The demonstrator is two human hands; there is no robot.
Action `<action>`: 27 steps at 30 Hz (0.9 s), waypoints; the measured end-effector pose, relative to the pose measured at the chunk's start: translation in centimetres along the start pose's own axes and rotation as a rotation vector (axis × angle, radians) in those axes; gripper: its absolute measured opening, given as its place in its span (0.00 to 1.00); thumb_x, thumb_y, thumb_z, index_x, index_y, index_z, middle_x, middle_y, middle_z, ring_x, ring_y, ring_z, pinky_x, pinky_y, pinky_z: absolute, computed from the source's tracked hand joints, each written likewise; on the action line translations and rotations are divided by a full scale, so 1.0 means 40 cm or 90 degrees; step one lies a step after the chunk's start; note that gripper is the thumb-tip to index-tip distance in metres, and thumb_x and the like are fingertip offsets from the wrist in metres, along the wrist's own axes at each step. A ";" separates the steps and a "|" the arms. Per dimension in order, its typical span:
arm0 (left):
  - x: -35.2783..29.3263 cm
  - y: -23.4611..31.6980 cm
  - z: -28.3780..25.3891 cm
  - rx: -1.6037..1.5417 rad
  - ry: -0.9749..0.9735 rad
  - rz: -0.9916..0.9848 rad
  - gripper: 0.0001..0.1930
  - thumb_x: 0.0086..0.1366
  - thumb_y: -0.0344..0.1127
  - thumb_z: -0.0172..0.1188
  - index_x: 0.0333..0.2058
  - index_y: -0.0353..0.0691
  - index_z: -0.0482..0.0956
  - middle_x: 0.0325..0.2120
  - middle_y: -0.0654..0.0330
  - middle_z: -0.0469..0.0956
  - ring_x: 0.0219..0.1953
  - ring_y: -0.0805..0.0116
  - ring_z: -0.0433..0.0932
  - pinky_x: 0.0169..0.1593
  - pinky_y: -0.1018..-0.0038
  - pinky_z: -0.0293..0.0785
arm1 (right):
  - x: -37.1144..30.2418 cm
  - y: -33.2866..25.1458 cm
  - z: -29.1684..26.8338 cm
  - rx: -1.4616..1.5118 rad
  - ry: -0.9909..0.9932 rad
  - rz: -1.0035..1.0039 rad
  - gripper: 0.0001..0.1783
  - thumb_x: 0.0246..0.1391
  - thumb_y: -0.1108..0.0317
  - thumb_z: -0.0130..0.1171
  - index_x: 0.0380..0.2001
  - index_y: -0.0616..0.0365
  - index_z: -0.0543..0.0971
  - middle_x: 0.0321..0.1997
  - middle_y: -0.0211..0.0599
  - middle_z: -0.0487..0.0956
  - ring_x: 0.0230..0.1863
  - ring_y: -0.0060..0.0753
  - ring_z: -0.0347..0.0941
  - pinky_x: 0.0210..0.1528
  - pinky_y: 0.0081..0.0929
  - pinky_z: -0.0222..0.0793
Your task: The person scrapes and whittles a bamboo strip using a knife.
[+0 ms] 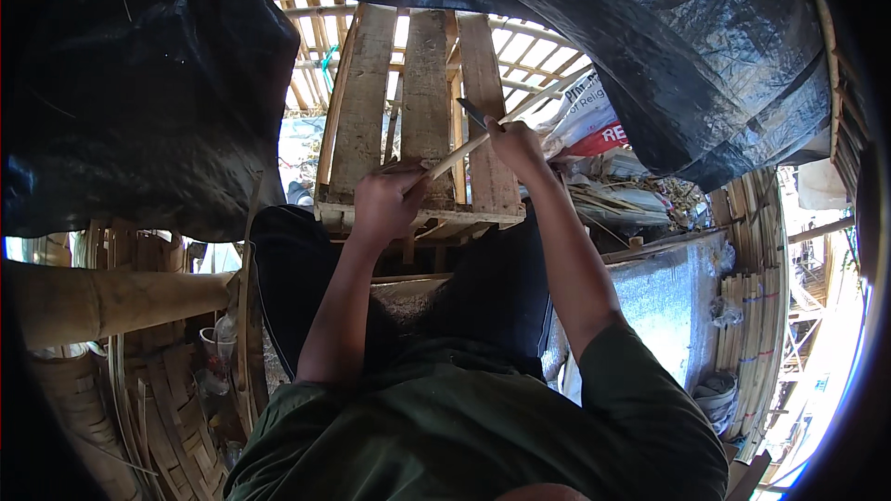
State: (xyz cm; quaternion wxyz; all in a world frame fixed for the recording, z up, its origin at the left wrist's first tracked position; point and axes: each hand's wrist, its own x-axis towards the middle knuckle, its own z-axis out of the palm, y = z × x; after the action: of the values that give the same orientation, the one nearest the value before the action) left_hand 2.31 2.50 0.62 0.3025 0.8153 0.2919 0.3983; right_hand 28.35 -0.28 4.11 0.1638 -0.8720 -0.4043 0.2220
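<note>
My left hand (385, 202) is closed around the near end of a pale, thin bamboo strip (457, 156). The strip slants away to the upper right, passing by my other hand. In my right hand (515, 147) is a knife (471, 112), its dark blade pointing up and left across the strip; the fingers hide its handle. Both hands are over a slatted wooden bench (425, 74) made of rough planks, which stands before my knees.
Black plastic sheeting (715, 37) hangs on both sides. A printed white and red sack (580, 121) lies beyond my right hand, near stacked bamboo strips (617, 204). A thick bamboo pole (121, 304) crosses at left. Bundled slats (747, 334) stand at right.
</note>
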 end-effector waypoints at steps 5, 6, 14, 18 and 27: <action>-0.001 0.001 0.010 -0.012 -0.016 -0.013 0.07 0.64 0.35 0.66 0.29 0.39 0.85 0.20 0.52 0.78 0.22 0.53 0.79 0.27 0.64 0.71 | -0.038 0.015 0.072 0.007 0.018 -0.060 0.38 0.66 0.36 0.48 0.35 0.67 0.83 0.33 0.59 0.83 0.40 0.56 0.82 0.40 0.47 0.75; 0.000 0.002 0.005 -0.002 -0.028 -0.022 0.07 0.65 0.35 0.66 0.29 0.39 0.84 0.20 0.51 0.77 0.22 0.53 0.79 0.26 0.63 0.71 | -0.036 -0.013 0.022 0.025 -0.036 0.041 0.36 0.67 0.38 0.49 0.41 0.68 0.83 0.41 0.64 0.83 0.48 0.61 0.82 0.48 0.48 0.76; -0.015 0.000 0.003 -0.006 -0.001 0.004 0.10 0.67 0.37 0.64 0.28 0.38 0.82 0.17 0.50 0.74 0.19 0.49 0.75 0.25 0.61 0.69 | -0.052 -0.005 0.043 0.020 -0.001 -0.053 0.38 0.67 0.37 0.49 0.30 0.68 0.83 0.26 0.56 0.82 0.32 0.52 0.84 0.33 0.44 0.75; -0.011 0.001 0.006 -0.002 -0.006 0.008 0.12 0.68 0.38 0.63 0.28 0.37 0.81 0.17 0.49 0.73 0.19 0.48 0.75 0.25 0.61 0.68 | -0.051 0.005 0.095 0.020 0.017 -0.038 0.37 0.67 0.38 0.49 0.33 0.68 0.83 0.29 0.57 0.83 0.35 0.52 0.84 0.36 0.44 0.76; -0.010 0.004 -0.006 -0.005 -0.055 -0.063 0.11 0.69 0.38 0.62 0.30 0.37 0.82 0.16 0.49 0.73 0.19 0.51 0.76 0.25 0.62 0.67 | -0.078 0.000 0.094 -0.008 0.162 -0.018 0.34 0.67 0.41 0.48 0.36 0.64 0.85 0.37 0.63 0.83 0.46 0.64 0.81 0.50 0.52 0.75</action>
State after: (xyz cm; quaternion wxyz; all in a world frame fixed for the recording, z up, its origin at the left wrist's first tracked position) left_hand 1.96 2.18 0.66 0.3373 0.8150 0.3171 0.3486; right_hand 24.62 -2.30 1.72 0.2112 -0.8884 -0.3940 0.1046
